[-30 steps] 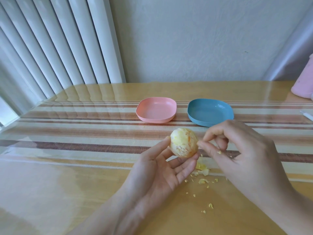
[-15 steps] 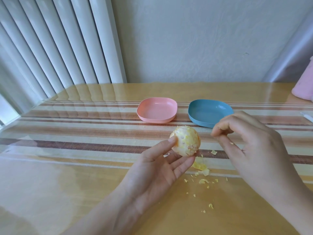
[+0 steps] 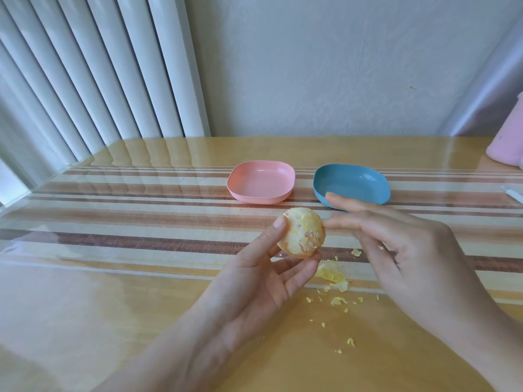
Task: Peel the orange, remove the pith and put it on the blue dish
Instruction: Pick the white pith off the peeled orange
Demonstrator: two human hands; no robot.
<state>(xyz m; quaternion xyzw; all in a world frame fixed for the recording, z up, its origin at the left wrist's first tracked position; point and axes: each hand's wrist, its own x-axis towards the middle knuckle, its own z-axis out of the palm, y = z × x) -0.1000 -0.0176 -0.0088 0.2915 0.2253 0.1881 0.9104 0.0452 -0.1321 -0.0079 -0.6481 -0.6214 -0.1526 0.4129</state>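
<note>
The peeled orange [image 3: 301,232], pale with patches of white pith, is held above the table between the thumb and fingertips of my left hand [image 3: 254,281]. My right hand [image 3: 407,258] is just to its right with fingers stretched out, one fingertip touching the orange's right side. The blue dish [image 3: 351,184] lies beyond my right hand, with nothing in it. Scraps of peel and pith [image 3: 334,274] lie on the table below the orange.
A pink dish [image 3: 261,181] sits left of the blue one, holding nothing. A pink container [image 3: 508,142] stands at the right edge, and a white object [image 3: 513,193] lies near it. White vertical blinds hang at the back left. The table carries a striped runner under glass.
My right hand has gone from a pinch to outstretched fingers and come back to the orange's right side. My left hand has turned the orange slightly.
</note>
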